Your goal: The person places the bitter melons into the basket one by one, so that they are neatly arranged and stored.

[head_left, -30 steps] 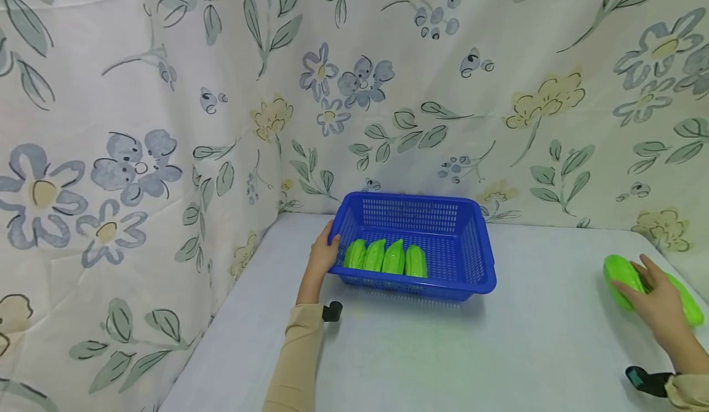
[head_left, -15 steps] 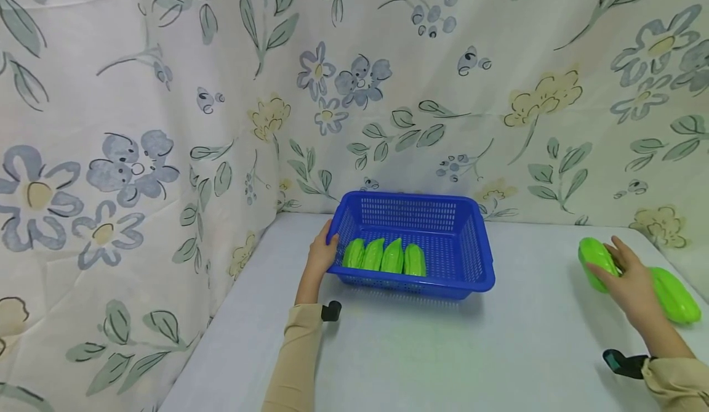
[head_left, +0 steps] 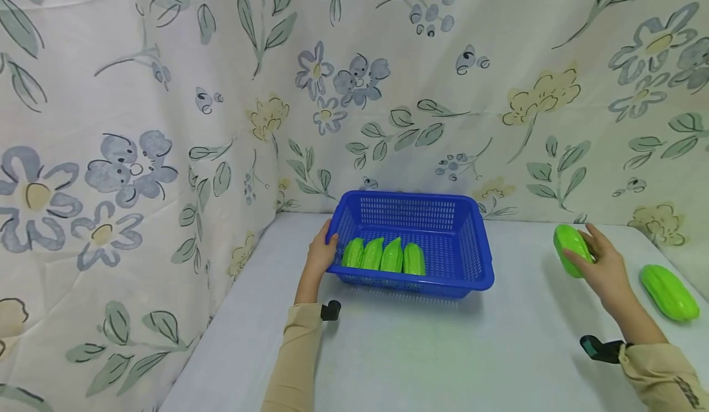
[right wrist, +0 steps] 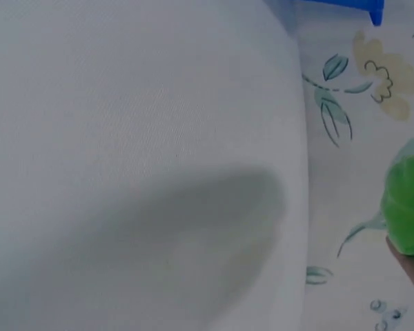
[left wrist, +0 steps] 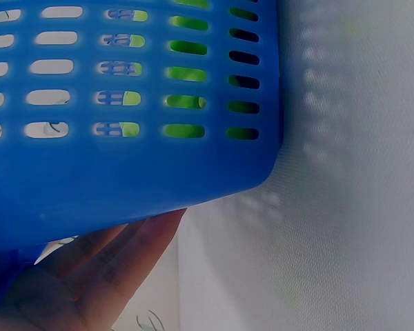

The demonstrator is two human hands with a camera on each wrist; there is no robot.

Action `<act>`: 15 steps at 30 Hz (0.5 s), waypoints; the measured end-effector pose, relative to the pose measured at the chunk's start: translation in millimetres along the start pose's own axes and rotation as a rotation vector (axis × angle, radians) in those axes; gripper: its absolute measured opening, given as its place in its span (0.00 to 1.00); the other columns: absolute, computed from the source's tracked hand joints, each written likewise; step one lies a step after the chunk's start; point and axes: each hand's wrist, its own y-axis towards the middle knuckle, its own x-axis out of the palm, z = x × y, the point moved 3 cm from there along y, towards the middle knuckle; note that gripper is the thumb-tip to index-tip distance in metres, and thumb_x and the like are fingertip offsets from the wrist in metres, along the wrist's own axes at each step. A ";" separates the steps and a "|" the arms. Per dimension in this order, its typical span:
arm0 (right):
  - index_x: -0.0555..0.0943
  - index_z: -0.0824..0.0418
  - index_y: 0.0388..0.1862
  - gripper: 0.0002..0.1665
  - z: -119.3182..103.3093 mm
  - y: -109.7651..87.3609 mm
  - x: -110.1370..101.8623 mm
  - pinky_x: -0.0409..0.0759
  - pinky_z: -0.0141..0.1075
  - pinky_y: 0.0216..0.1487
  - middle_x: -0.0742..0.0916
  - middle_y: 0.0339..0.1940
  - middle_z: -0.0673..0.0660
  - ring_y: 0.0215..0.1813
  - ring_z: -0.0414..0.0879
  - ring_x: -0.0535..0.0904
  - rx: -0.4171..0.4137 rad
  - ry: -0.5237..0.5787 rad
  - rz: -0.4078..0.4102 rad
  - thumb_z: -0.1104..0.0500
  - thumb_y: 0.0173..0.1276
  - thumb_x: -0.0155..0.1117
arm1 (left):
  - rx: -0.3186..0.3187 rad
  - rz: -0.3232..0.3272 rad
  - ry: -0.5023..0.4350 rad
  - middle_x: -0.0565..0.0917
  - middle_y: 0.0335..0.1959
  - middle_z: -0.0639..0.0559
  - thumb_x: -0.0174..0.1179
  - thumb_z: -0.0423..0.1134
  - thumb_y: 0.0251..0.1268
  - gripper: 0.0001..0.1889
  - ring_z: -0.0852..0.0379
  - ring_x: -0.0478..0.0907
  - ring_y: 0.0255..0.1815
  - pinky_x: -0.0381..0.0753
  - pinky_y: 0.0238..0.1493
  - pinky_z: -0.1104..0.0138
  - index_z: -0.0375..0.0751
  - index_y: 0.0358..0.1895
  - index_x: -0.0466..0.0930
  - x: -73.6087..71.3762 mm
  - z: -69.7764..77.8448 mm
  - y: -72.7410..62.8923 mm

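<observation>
My left hand [head_left: 322, 250] holds the blue plastic basket [head_left: 410, 284] at its left end, thumb at the rim. In the left wrist view, its fingers [left wrist: 134, 265] lie along the basket's outer wall [left wrist: 124, 176]. Several bright green ridged vegetables [head_left: 392, 255], glossy and elongated, stand side by side in the basket's left half. Off to the right, my right hand [head_left: 606, 270] grips another green ridged vegetable [head_left: 570, 253] between thumb and fingers, above the table. That vegetable [right wrist: 408, 207] shows at the right edge of the right wrist view. One more green vegetable [head_left: 670, 293] lies on the table beyond my right wrist.
A white-covered table [head_left: 421, 350] spans the space below and between my hands. Floral curtain cloth [head_left: 388, 92] hangs close behind the basket and along the left side. Each wrist carries a small black camera mount [head_left: 331, 311].
My right hand has lifted the green vegetable and carried it leftward, away from the one lying on the table. The left hand and basket stay in place.
</observation>
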 end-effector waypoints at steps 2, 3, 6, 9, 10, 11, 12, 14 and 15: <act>0.38 0.60 0.80 0.46 -4.2 0.8 2.5 0.57 0.35 0.77 0.55 0.77 0.74 0.74 0.75 0.52 0.001 0.000 0.000 0.49 0.76 0.51 | 0.001 0.000 0.004 0.65 0.73 0.33 0.45 0.42 0.77 0.28 0.31 0.64 0.72 0.66 0.66 0.38 0.43 0.77 0.54 0.3 0.2 0.0; 0.38 0.60 0.80 0.46 -5.9 1.3 3.6 0.57 0.45 0.78 0.55 0.77 0.74 0.74 0.74 0.52 0.003 0.001 -0.001 0.49 0.76 0.51 | 0.000 -0.001 0.003 0.65 0.73 0.33 0.45 0.42 0.77 0.28 0.31 0.64 0.71 0.66 0.66 0.37 0.43 0.77 0.54 0.4 0.1 0.1; 0.39 0.60 0.80 0.46 -10.8 2.8 6.7 0.57 0.59 0.74 0.56 0.76 0.74 0.74 0.75 0.53 0.003 0.002 -0.004 0.49 0.76 0.51 | -0.001 -0.002 0.006 0.65 0.73 0.33 0.45 0.42 0.77 0.28 0.31 0.64 0.71 0.67 0.66 0.37 0.44 0.77 0.54 0.9 -0.6 0.7; 0.39 0.60 0.80 0.46 -15.0 4.3 10.0 0.59 0.62 0.71 0.56 0.77 0.74 0.74 0.75 0.54 0.009 0.008 -0.010 0.49 0.76 0.51 | 0.000 -0.002 0.007 0.65 0.73 0.33 0.45 0.42 0.77 0.28 0.31 0.64 0.71 0.67 0.66 0.38 0.43 0.77 0.54 0.9 -0.9 1.6; 0.38 0.59 0.80 0.46 -16.5 4.6 11.2 0.60 0.63 0.70 0.56 0.77 0.73 0.74 0.74 0.54 0.013 0.012 -0.014 0.48 0.76 0.51 | 0.002 -0.002 0.009 0.65 0.73 0.33 0.45 0.42 0.77 0.28 0.31 0.64 0.71 0.67 0.66 0.38 0.43 0.77 0.54 0.9 -0.9 1.9; 0.39 0.58 0.80 0.46 -18.2 4.7 12.2 0.61 0.61 0.70 0.56 0.77 0.73 0.74 0.74 0.54 0.016 0.011 -0.015 0.48 0.76 0.51 | 0.003 -0.001 0.009 0.65 0.73 0.33 0.45 0.42 0.77 0.28 0.31 0.64 0.71 0.67 0.66 0.38 0.43 0.77 0.54 0.8 -0.9 2.0; 0.39 0.58 0.81 0.47 -19.9 4.8 13.3 0.64 0.54 0.72 0.56 0.77 0.72 0.74 0.73 0.54 0.019 0.016 -0.017 0.48 0.76 0.51 | 0.004 0.000 0.009 0.65 0.73 0.33 0.45 0.42 0.77 0.28 0.31 0.64 0.71 0.67 0.66 0.38 0.43 0.77 0.54 0.8 -0.8 2.1; 0.39 0.56 0.81 0.47 -24.0 4.7 15.4 0.68 0.36 0.72 0.56 0.78 0.71 0.75 0.72 0.53 0.021 0.036 -0.023 0.47 0.76 0.52 | 0.004 0.001 0.009 0.65 0.72 0.33 0.45 0.42 0.77 0.28 0.31 0.65 0.71 0.67 0.66 0.37 0.42 0.77 0.54 0.8 -0.6 1.8; 0.39 0.55 0.81 0.47 -26.1 4.6 16.5 0.69 0.27 0.68 0.56 0.78 0.71 0.76 0.72 0.53 0.023 0.045 -0.026 0.47 0.76 0.52 | 0.004 0.002 0.009 0.65 0.72 0.33 0.45 0.42 0.77 0.28 0.31 0.65 0.71 0.67 0.66 0.37 0.42 0.77 0.54 0.8 -0.5 1.6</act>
